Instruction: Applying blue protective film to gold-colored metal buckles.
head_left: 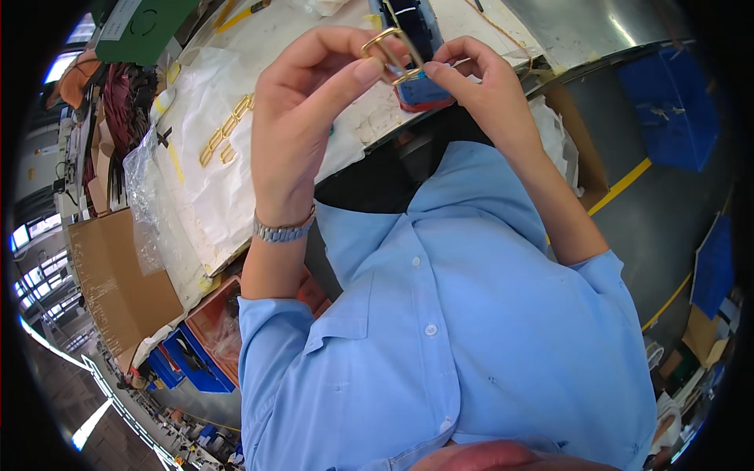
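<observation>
Above the table edge, a shiny gold rectangular metal buckle [410, 50] is held up between my two hands. My left hand [302, 102] grips its left side, with the thumb in front and the fingers curled behind. At the buckle's right end, the thumb and forefinger of my right hand [491, 90] are pinched together. On white sheeting [196, 94] to the left lie several similar gold buckles [228, 129], set out in rows. Just beyond and below my fingers stands a blue and dark device with a red base [424, 98], partly hidden by my hands.
A green box [145, 31] stands at the far left of the worktable. Clear plastic wrap [149, 188] and a brown cardboard box [122, 282] are along its left side. Blue bins [192, 361] sit lower left; a blue container [671, 110] stands on the floor at right.
</observation>
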Demonstrator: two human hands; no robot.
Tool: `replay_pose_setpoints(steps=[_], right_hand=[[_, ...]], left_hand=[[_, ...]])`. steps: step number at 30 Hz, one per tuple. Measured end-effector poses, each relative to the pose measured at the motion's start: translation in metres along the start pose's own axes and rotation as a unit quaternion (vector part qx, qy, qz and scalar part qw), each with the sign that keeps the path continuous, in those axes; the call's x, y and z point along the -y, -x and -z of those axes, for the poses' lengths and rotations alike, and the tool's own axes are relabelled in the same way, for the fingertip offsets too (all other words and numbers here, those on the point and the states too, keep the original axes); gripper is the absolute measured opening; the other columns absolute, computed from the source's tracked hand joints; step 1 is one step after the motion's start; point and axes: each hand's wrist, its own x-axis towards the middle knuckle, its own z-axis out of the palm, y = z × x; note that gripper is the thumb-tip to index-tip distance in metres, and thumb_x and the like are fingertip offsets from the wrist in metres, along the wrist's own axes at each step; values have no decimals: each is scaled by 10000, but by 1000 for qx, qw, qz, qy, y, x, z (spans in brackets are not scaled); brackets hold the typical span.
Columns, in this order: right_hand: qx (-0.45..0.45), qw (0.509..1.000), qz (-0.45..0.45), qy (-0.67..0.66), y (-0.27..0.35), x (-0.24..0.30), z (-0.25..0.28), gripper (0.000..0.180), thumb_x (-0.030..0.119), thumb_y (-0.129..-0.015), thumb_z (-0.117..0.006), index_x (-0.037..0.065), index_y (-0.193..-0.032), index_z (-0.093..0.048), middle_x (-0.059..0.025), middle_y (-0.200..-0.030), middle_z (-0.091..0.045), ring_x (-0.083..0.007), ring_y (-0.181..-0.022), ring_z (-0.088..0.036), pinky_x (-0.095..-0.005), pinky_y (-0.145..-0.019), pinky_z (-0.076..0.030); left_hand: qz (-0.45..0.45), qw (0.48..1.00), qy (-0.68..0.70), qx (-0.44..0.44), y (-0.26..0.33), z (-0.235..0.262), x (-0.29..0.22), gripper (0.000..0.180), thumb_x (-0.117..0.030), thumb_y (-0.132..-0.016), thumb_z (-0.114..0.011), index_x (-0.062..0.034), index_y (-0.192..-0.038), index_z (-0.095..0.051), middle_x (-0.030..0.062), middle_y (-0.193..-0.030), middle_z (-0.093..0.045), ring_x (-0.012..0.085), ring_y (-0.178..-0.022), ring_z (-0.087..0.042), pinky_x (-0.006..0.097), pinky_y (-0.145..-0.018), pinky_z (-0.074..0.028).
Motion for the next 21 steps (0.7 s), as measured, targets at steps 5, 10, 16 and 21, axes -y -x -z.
replay_pose_setpoints(steps=[5, 10, 16, 21], right_hand=[[-1, 1000, 0, 10, -1, 1, 0, 335, 321, -952, -832, 30, -1081, -726, -11, -858, -656, -84, -773, -590, -274, -690, -493], [-21, 996, 54, 73, 0, -4, 1, 327, 285, -957, -824, -17, -1068, -770, -35, -965, -611, -99, -786, -601, -281, -710, -501], [-20, 986, 13, -163, 14, 10, -10, 217, 165, -976, -798, -46, -1022, -776, -45, -1030, -600, -86, -880, -628, -258, -763, -496], [33, 986, -18, -163, 58, 30, 6, 160, 135, -1028, -741, -24, -1029, -761, -31, -1012, -696, -85, -862, -678, -237, -759, -518]], left_hand=[[13, 1000, 2, 23, -54, -6, 13, 180, -126, -1087, -696, 36, -1163, -702, 143, -1216, -769, 186, -1114, -722, 364, -1021, -574], [27, 999, -24, 27, -68, 1, 14, 230, -149, -1085, -716, 34, -1224, -711, 145, -1222, -778, 184, -1079, -752, 370, -1030, -609], [42, 981, 187, 1, -18, 17, 7, 174, -120, -1084, -686, 10, -1198, -708, 116, -1108, -745, 194, -1025, -699, 350, -826, -542], [74, 976, 193, -64, 31, -8, 10, 176, -106, -1079, -696, 23, -1199, -703, 94, -999, -742, 187, -874, -707, 347, -771, -582]])
